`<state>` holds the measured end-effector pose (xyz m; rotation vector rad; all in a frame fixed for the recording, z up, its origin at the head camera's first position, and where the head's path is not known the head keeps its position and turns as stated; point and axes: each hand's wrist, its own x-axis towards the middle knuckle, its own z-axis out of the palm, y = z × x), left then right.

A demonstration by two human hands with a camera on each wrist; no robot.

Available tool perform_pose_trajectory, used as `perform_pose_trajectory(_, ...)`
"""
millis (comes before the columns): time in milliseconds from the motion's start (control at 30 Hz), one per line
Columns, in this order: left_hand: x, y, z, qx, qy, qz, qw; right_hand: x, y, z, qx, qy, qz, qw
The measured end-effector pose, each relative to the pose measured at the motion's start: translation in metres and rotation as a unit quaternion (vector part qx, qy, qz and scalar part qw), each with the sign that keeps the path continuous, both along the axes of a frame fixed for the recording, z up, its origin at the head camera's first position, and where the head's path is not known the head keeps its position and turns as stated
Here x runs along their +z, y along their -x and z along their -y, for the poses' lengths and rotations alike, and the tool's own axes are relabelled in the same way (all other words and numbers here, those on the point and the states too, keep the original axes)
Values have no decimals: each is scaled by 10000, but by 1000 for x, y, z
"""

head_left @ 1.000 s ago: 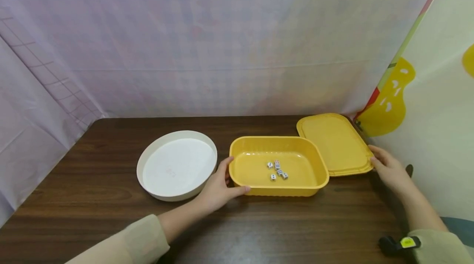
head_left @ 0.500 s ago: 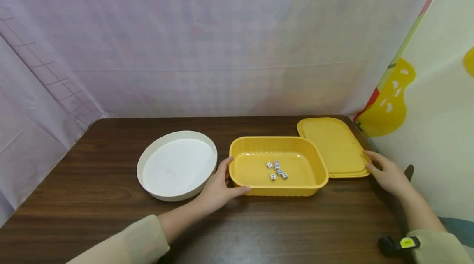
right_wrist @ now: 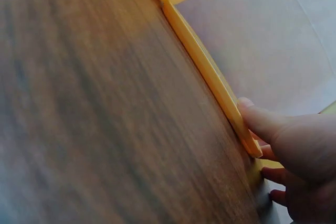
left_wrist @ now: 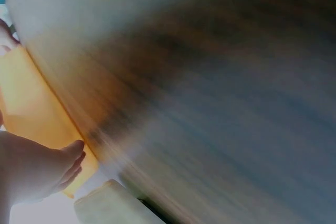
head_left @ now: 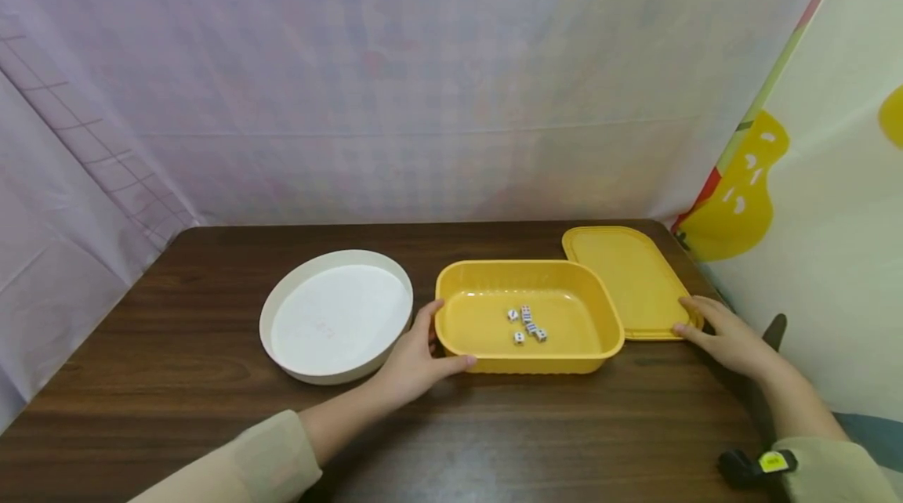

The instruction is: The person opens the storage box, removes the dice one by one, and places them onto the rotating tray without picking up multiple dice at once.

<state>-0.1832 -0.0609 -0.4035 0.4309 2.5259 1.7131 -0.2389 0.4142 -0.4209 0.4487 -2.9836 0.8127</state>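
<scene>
The yellow plastic box [head_left: 536,364] stands on the table with several white dice [head_left: 527,316] lying on its floor. My left hand [head_left: 412,362] holds the box's near left corner, thumb at the front rim and fingers along the left side. In the left wrist view that hand [left_wrist: 39,166] lies against the box wall [left_wrist: 37,103]. To the right of the box, its flat yellow lid [head_left: 631,276] lies on the table. My right hand [head_left: 730,342] grips the lid's near right corner. From the right wrist, the thumb rests on the lid [right_wrist: 210,77] and the other fingers sit at its edge.
A round white tray [head_left: 339,315] stands left of the box, close to my left hand. The dark wooden table [head_left: 508,432] meets a pale hanging cloth [head_left: 395,174] at the back. Another patterned cloth [head_left: 832,252] hangs at the right edge.
The lid has come down and slid slightly toward the front, its far edge now lower in view. My right hand has moved a little left and down over its corner. The left hand has stayed still.
</scene>
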Motion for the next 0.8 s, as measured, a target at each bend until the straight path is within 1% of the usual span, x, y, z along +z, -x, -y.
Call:
perform_pose_trajectory(267, 5, 0, 0, 3, 142, 116, 9998, 0, 0, -1, -78, -82, 35, 9999)
perform_pose_trajectory(433, 12, 1, 2, -148, 33, 279, 9995, 2, 0, -1, -189, -174, 92, 9996)
perform_pose_trajectory(500, 15, 1, 3, -165, 68, 363, 9992, 2, -1, -1, -218, -197, 60, 9995)
perform_pose_trajectory(700, 24, 5, 7, -134, 745, 507, 9958, 4, 0, 0, -395, -203, -146, 9989)
perform_pose_trajectory(800, 27, 6, 9, -183, 887, 531, 9945, 7, 0, 3, -464, -197, -236, 9985)
